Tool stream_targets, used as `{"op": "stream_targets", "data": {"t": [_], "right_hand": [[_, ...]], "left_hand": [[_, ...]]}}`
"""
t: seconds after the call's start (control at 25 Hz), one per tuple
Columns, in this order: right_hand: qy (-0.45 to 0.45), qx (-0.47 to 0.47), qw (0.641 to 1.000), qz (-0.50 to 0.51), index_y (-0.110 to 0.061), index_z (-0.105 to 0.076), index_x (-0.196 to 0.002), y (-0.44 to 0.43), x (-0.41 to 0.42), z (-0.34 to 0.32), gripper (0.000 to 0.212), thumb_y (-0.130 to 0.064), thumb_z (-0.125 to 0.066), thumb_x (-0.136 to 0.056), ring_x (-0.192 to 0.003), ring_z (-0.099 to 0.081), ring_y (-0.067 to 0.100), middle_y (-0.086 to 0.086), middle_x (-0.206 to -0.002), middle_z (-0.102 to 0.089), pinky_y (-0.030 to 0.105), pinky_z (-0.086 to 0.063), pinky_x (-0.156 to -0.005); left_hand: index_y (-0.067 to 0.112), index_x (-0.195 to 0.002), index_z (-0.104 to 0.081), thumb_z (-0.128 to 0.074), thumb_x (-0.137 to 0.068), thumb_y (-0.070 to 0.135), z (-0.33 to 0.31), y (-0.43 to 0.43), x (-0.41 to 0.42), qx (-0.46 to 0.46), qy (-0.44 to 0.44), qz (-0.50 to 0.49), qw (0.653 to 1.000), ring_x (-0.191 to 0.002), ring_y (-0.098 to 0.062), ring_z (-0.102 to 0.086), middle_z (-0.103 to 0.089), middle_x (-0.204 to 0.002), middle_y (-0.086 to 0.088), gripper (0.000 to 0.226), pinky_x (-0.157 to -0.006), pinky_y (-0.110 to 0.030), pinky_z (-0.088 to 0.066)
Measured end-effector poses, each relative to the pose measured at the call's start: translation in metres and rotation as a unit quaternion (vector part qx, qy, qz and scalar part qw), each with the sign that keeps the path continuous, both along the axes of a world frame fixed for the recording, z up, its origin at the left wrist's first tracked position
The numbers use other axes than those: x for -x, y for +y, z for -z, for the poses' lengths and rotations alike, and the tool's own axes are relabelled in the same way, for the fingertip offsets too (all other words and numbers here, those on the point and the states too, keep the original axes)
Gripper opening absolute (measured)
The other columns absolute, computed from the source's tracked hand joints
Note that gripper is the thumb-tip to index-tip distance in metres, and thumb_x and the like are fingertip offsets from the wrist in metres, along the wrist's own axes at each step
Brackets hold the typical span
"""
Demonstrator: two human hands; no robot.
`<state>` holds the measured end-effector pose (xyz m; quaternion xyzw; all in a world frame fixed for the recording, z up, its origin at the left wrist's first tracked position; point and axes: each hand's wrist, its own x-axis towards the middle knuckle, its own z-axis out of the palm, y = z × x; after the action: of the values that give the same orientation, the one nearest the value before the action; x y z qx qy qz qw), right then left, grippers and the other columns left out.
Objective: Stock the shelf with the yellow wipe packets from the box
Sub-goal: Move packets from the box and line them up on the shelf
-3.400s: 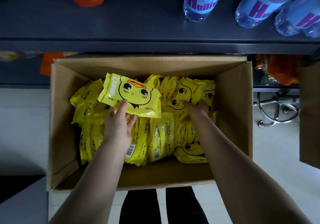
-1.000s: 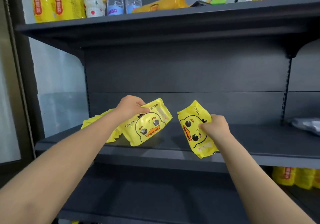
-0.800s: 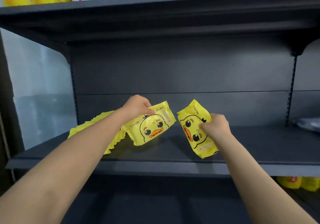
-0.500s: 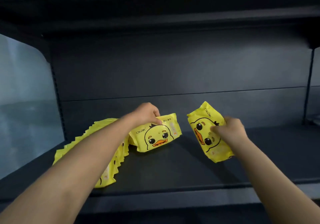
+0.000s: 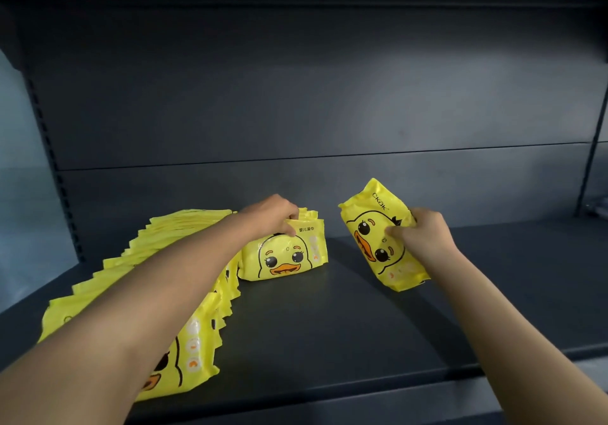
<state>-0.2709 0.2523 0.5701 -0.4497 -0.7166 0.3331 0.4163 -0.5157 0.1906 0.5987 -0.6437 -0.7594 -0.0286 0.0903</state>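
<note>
Head view is looking straight into a dark grey shelf [image 5: 329,326], and from where I am standing both of the person's bare arms are reaching in over its deck. The left hand [image 5: 273,215] is pinching the top seam of a standing packet [image 5: 286,257], with the fingers curling over the back of the seam and the thumb lying on the front. That packet is sitting upright on the deck, its duck face looking out toward us, and it is touching the far end of a row of yellow wipe packets [image 5: 184,227]. The row is running from the front left back toward the middle, each packet leaning on the next, and the left forearm [image 5: 158,293] is covering much of it. The right hand [image 5: 426,239] is gripping a second packet [image 5: 371,227] just to the right of the standing one and apart from it. Its fingers are wrapping round the packet's right side and the thumb is pressing into the printed face. This packet is tilting, its upper end toward the left; whether its lower corner is touching the deck I cannot tell. The back panel [image 5: 296,95] is rising dark behind.
</note>
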Motion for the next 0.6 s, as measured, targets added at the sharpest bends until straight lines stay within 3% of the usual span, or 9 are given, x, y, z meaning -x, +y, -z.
{"op": "stream_targets", "data": {"t": [0.16, 0.28, 0.48, 0.6], "right_hand": [[0.002, -0.016, 1.000, -0.024, -0.018, -0.061, -0.095, -0.003, 0.005, -0.008, 0.013, -0.014, -0.066, -0.084, -0.079, -0.064, 0.024, 0.003, -0.085, -0.065, 0.032, -0.051, -0.069], [-0.017, -0.014, 0.994, -0.110, -0.018, -0.063, -0.095, -0.008, 0.010, -0.020, 0.015, -0.011, -0.068, -0.083, -0.069, -0.066, 0.016, -0.001, -0.079, -0.068, 0.027, -0.053, -0.061], [-0.221, -0.089, 0.934, -0.267, -0.019, -0.066, -0.101, -0.020, 0.061, -0.038, 0.026, -0.013, -0.075, -0.077, -0.077, -0.064, 0.007, -0.004, -0.090, -0.068, 0.018, -0.049, -0.071], [-0.291, -0.181, 0.906, -0.249, -0.013, -0.060, -0.121, -0.023, 0.108, -0.024, 0.044, -0.017, -0.073, -0.080, -0.105, -0.058, 0.019, 0.001, -0.113, -0.064, 0.026, -0.044, -0.088]], "left_hand": [[0.014, -0.110, -0.061, -0.067, -0.083, 0.032, -0.008, -0.005, 0.004, 0.006, -0.032, 0.030, 0.999, -0.098, -0.019, -0.059, -0.063, -0.111, -0.004, 0.033, -0.081, -0.032, -0.049], [0.012, -0.108, -0.064, -0.062, -0.087, 0.031, -0.027, -0.020, 0.012, -0.034, -0.026, 0.024, 0.999, -0.102, -0.020, -0.060, -0.065, -0.112, -0.003, 0.028, -0.091, -0.036, -0.048], [0.012, -0.101, -0.065, -0.046, -0.092, 0.016, -0.049, -0.070, 0.024, -0.085, 0.032, -0.035, 0.995, -0.099, -0.022, -0.058, -0.065, -0.106, -0.003, 0.021, -0.085, -0.034, -0.048], [0.013, -0.102, -0.065, -0.045, -0.093, 0.020, -0.049, -0.097, 0.028, -0.116, 0.003, -0.059, 0.992, -0.097, -0.021, -0.058, -0.065, -0.105, -0.002, 0.022, -0.082, -0.032, -0.048]]}}
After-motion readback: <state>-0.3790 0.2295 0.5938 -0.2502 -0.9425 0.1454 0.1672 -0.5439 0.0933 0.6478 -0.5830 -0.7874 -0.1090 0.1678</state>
